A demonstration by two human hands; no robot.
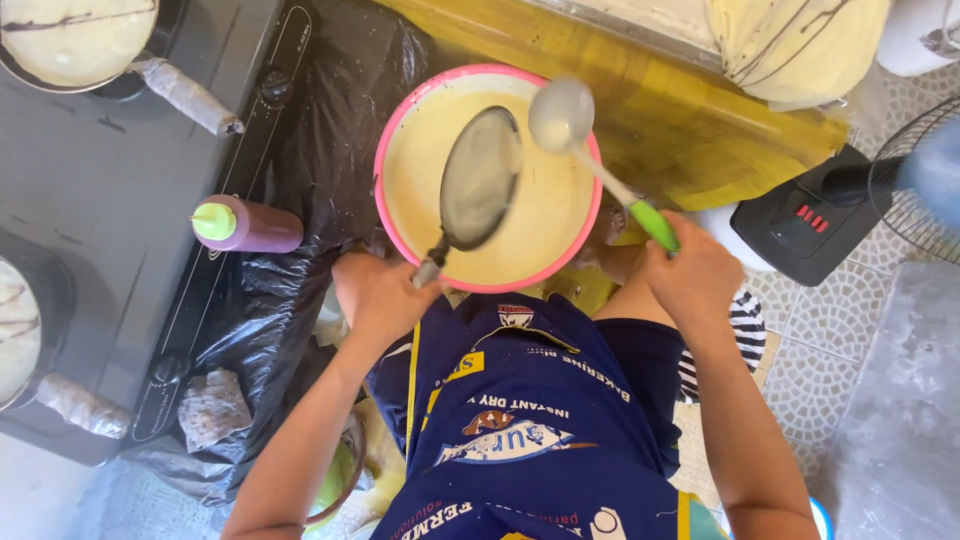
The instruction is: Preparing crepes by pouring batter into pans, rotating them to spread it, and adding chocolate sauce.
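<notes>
Over the pink-rimmed bowl [392, 150] of pale batter, set on the floor just in front of the person's knees, both hands work at once. The left hand [378, 292] closes its fingers around the handle of a round mesh strainer [480, 178], which tilts above the batter toward the bowl's middle. The right hand [692, 272] grips the green handle of a metal ladle [561, 114], its cup held above the bowl's far rim. A blue printed apron [520, 420] covers the lap below the bowl.

To the left of the bowl, black plastic sheeting [330, 120] lies crumpled against a dark cooktop [130, 190]. A squeeze bottle [248, 224] with a green cap lies on its side at the cooktop's edge, near the left hand. A pan [70, 40] holding a pale round crepe sits at the upper left, its handle wrapped; a second pan [20, 330] shows at the left edge. A crumpled wrapper [212, 408] rests low on the plastic.

Behind the bowl stands a yellow board [680, 110] with folded crepes [800, 40] stacked at its far end. To the right, a black fan base [800, 225] stands on the patterned tiles.
</notes>
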